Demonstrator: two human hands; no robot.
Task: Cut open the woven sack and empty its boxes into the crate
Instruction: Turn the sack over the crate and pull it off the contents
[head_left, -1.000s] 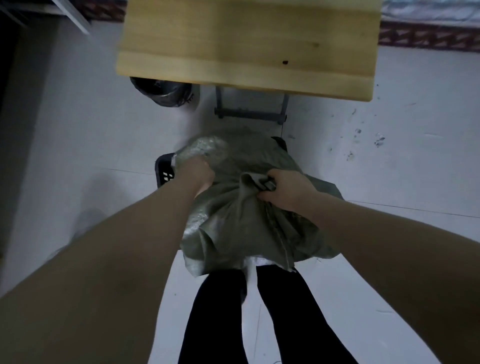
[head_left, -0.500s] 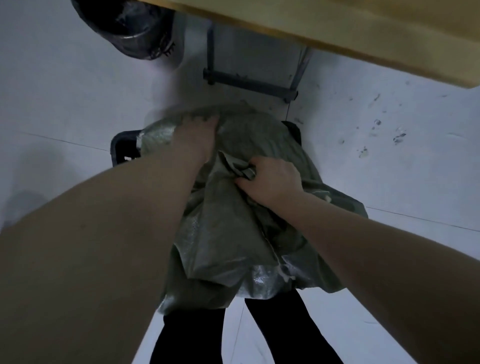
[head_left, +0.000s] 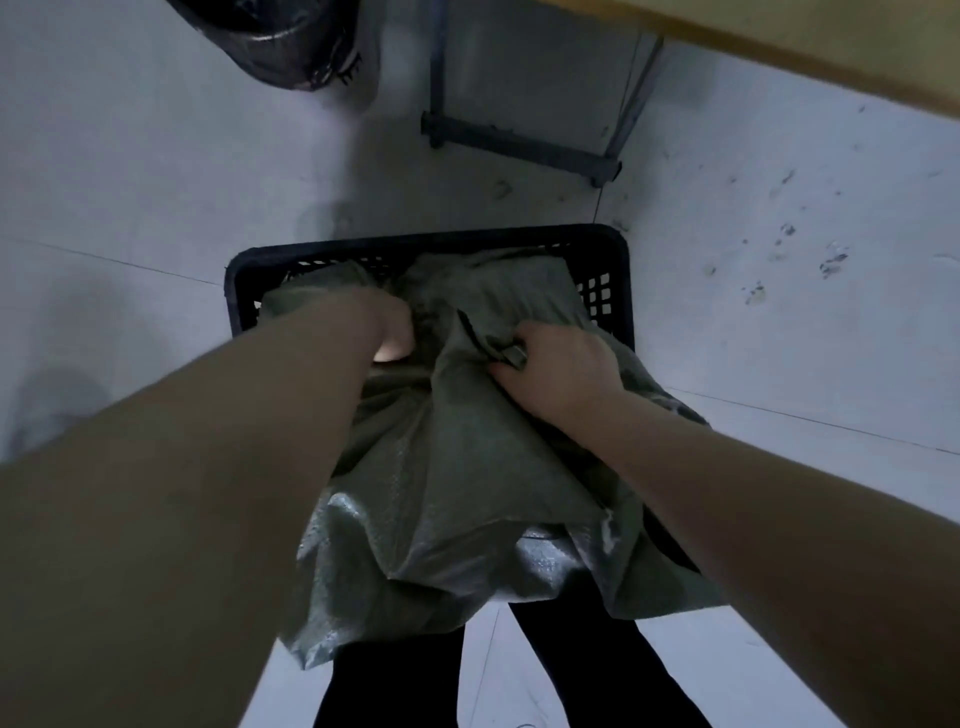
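So at this point I was in the dumping stage, not the cutting stage, or at least that's how I'd call it. I had the woven sack (head_left: 457, 467) bunched up in both hands, with its far end sitting down inside the black crate (head_left: 426, 241) on the floor and the near end draped back over the rim toward my legs.

My right hand (head_left: 558, 371) was fisted tight on a gathered fold of the fabric near the middle of the sack. My left hand (head_left: 392, 332) was pushed into the folds a bit further left, fingers curled in and mostly buried, so it looked clamped on the fabric too, but I honestly couldn't say how much it had hold of.

As for what was in what: the sack covered nearly the whole inside of the crate, so I couldn't see any boxes, neither loose in the crate nor poking out of the sack. No cut edge or opening showed from where I was looking either. Only the far lattice wall and the right corner of the crate were clear of fabric.

Next thing, I figured, was to lift the closed end up high and shake, keeping the mouth low inside the crate so the boxes slid out in there and not onto the floor.
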